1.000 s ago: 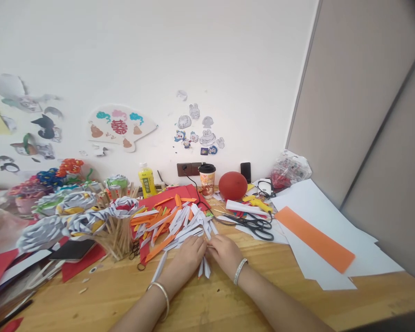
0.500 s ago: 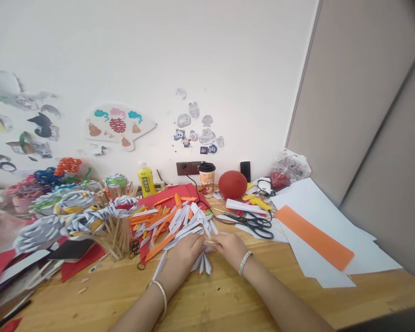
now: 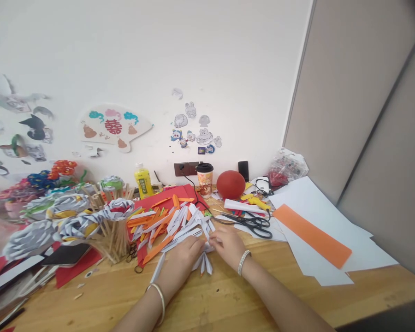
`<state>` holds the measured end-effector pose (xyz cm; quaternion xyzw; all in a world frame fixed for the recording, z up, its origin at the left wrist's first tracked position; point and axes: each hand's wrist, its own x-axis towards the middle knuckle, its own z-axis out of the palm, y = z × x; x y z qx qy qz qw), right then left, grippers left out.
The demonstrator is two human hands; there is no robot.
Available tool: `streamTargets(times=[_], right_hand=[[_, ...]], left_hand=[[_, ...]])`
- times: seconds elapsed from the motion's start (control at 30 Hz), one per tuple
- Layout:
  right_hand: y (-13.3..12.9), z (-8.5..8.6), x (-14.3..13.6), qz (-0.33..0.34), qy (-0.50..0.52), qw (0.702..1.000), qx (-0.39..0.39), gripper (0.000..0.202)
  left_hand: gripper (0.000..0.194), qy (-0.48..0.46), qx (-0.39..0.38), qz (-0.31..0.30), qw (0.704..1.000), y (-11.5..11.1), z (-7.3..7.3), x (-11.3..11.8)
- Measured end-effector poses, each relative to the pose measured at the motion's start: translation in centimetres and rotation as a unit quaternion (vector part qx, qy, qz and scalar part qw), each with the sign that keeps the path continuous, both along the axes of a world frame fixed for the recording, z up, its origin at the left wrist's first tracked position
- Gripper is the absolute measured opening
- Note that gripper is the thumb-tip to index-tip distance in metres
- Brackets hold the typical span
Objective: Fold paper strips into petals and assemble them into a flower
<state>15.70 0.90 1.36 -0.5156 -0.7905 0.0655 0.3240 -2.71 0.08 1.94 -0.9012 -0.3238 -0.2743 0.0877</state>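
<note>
Both hands meet at the middle of the wooden table, over a fan of folded white paper pieces. My left hand lies palm down with fingers curled together on the white paper; its fingertips hide what they grip. Close by on the right, my right hand has its thumb and fingers pinched at the upper edge of the same paper, and what is between them is too small to name. Behind the hands is a pile of folded orange and white strips on red paper.
Black scissors, a yellow glue gun, a red balloon and a cup stand or lie behind. White sheets with an orange strip are at right. Paper flowers and wooden sticks crowd the left.
The view has shifted slightly. My right hand's fingers have changed position at the paper, and the pale stick-like piece seen between the hands no longer shows.
</note>
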Motion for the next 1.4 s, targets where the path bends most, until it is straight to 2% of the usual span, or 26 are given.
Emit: streamTargets(times=[0.07,0.13,0.27,0.43,0.63,0.8,1.4], right_hand=[[-0.1,-0.3,-0.5,0.057,0.027,0.998,0.000,0.011],[0.0,-0.6,-0.8,0.069,0.033,0.997,0.000,0.013],[0.1,-1.0,-1.0,0.056,0.046,0.997,-0.010,0.014],[-0.2,-0.5,-1.1,0.034,0.046,0.997,-0.061,0.014],[-0.6,0.0,-1.1,0.031,0.069,0.993,-0.095,0.016],[-0.6,0.1,-1.1,0.035,0.061,0.994,-0.087,0.016],[-0.4,-0.5,-1.1,0.038,0.019,0.997,-0.057,0.016]], left_hand=[[0.018,0.014,0.002,0.008,1.000,-0.1,0.2,0.1],[0.020,0.022,0.007,0.011,1.000,-0.2,0.4,0.3],[0.019,0.027,0.006,-0.015,1.000,-0.4,0.8,0.5],[0.021,0.031,0.013,-0.050,0.998,-0.3,0.8,0.4],[0.016,-0.004,-0.003,-0.031,1.000,0.1,0.0,0.3],[0.017,-0.031,-0.013,-0.011,0.999,0.3,-0.3,0.4],[0.012,0.014,0.001,-0.025,1.000,-0.3,0.7,0.4]])
